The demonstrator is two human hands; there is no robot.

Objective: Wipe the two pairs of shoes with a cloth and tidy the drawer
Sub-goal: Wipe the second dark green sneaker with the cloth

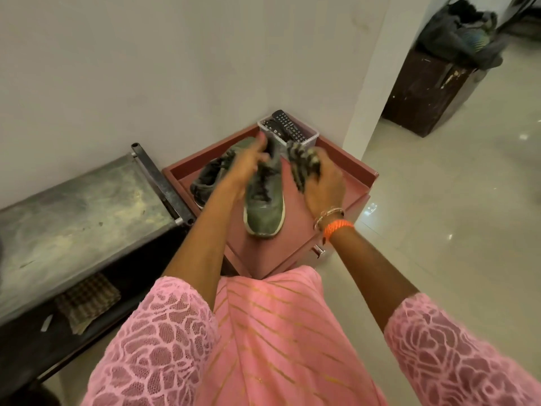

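Pink sleeves [164, 341] reaching out, my left hand [248, 165] grips the green shoe [265, 200] over the open drawer [345, 183], right hand [323, 183] clutches the cloth [301, 159] just beside it, so wiping's underway, I'd say; next, rub along the upper.

Soft, even indoor light; glossy pale tiled floor [439, 200] carries small specular glints at right; faint shadows only; hands and grey patterned cloth [303, 162] motion-blurred; wide-angle bending at edges; overall slightly soft, low contrast
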